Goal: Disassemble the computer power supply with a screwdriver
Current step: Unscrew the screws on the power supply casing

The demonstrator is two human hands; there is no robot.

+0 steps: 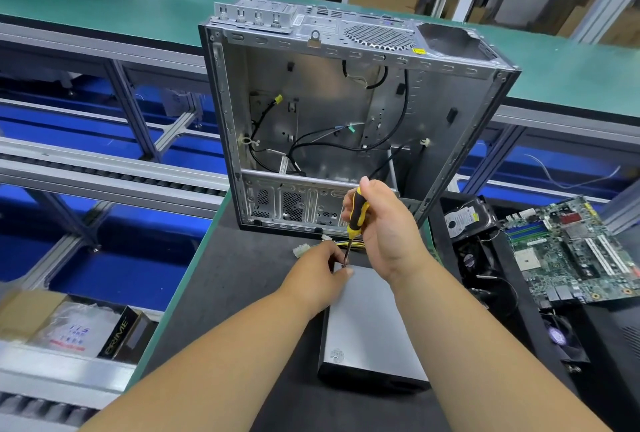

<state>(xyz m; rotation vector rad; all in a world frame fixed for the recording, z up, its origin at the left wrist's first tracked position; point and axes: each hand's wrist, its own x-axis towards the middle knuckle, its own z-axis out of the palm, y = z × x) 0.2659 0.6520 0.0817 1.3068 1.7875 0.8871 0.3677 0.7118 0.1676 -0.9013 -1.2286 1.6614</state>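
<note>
Steel power supply (370,324) looks heavy, rigid, slippery; brace its sides. Right hand (384,223) grips the screwdriver (356,213); left hand (320,274) seemingly pinches its tip.

Both bare forearms reach forward and converge. The right hand (381,227) is raised, fingers curled round a handle, thumb up top. The left hand (318,272) sits lower, palm down, fingertips pinched together below the right

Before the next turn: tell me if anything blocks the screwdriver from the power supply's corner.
Nothing visible does. The screwdriver, gripped by the right hand, has its tip at the power supply corner, where the left hand fingers pinch beside it.
</note>
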